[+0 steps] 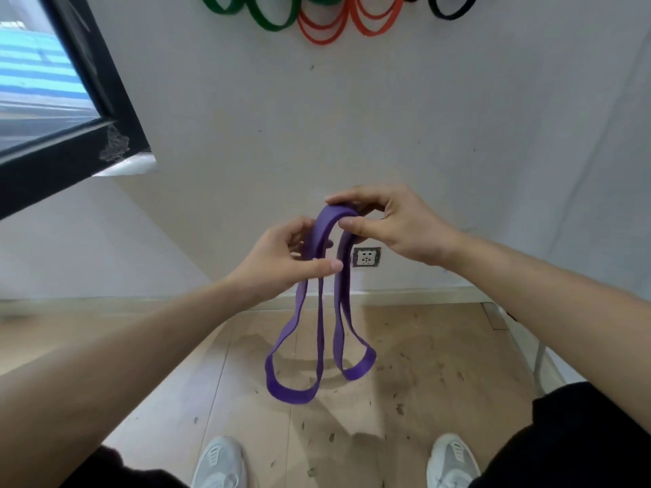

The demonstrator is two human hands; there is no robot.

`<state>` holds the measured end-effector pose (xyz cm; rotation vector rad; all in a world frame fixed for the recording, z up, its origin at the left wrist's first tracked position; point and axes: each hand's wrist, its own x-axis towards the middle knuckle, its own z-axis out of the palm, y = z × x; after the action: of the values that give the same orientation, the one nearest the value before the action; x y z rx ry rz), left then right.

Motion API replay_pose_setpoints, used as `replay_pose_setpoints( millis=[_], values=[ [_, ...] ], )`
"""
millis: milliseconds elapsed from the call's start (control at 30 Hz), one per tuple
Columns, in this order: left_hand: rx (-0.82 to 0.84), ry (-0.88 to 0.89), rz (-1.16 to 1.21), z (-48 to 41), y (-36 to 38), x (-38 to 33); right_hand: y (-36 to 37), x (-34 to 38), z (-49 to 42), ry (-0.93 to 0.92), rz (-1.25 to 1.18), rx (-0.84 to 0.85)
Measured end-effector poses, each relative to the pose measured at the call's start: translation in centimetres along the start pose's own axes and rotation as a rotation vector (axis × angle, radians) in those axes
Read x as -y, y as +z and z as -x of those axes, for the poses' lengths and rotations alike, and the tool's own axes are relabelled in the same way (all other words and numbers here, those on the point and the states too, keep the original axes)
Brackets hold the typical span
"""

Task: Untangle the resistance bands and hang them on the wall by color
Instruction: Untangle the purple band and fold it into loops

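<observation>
Centre frame: a purple band [341, 297] folded double, its loops dangling toward 6 o'clock. The left hand [285, 255] has a pinching grip on one strand. The right hand [394, 227] has its grip curled over the fold. Ease the strands apart gently, then hang the band near the orange bands [352, 26] at 12 o'clock.

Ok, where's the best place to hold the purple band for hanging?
Take the purple band at its folded top bend, from above, where the right hand pinches it and the left hand grips just below. Both loops hang free beneath, so the top is probably steadiest.
</observation>
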<state>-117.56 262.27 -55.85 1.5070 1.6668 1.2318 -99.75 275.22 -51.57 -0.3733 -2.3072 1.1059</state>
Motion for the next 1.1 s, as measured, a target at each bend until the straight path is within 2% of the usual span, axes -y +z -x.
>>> replay_pose_setpoints(
  millis=[200, 367, 567, 667, 900, 1100],
  values=[
    [0.044, -0.083, -0.042, 0.5, 3.4, 2.4, -0.5, 0.0, 0.2, -0.001, -0.190, -0.092],
    [0.057, -0.129, -0.018, 0.3, 5.9, 3.2, -0.3, -0.3, 1.2, 0.097, -0.448, -0.078],
    [0.074, -0.173, -0.054, 0.1, 6.2, 4.1, -2.3, -1.8, 2.5, 0.222, -0.531, -0.042],
    [0.063, -0.146, -0.102, -0.3, 5.3, 4.1, -4.3, -4.0, 2.8, 0.292, -0.420, -0.021],
    [0.104, -0.062, -0.326, -1.2, 3.8, 3.8, -4.7, -6.4, 3.4, 0.416, 0.412, 0.330],
    [0.151, -0.008, -0.469, -1.5, 3.4, 3.0, 0.0, -4.5, 2.5, 0.243, 0.410, 0.429]
  ],
)
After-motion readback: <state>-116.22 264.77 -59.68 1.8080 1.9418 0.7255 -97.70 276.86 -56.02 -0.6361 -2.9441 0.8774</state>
